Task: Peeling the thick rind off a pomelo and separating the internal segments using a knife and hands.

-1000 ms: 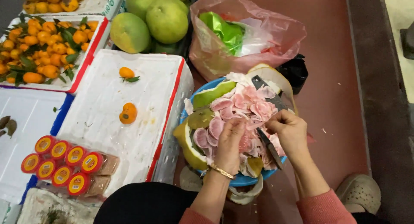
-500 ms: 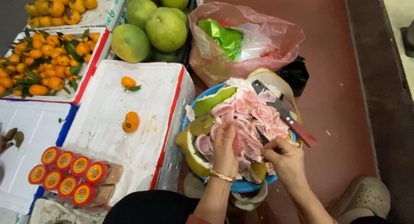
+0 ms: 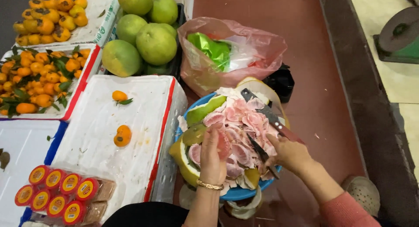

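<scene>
My left hand (image 3: 212, 155) is cupped over a pink pomelo segment (image 3: 223, 145), fingers curled down on it, in the blue bowl (image 3: 238, 193) at lower centre of the frame. My right hand (image 3: 290, 153) is wrapped shut on a small knife (image 3: 261, 152), blade pointing up-left into the pile of peeled flesh. A bigger cleaver (image 3: 266, 113) lies across the heap, just above. The segment looks soft, wet and easy to tear, I reckon, so I'd pinch it by the firmer membrane edge, lightly. Thick green rind pieces (image 3: 205, 111) sit stiff along the bowl's left side. Whole pomelos (image 3: 155, 43) wait at upper centre, heavy-looking.
</scene>
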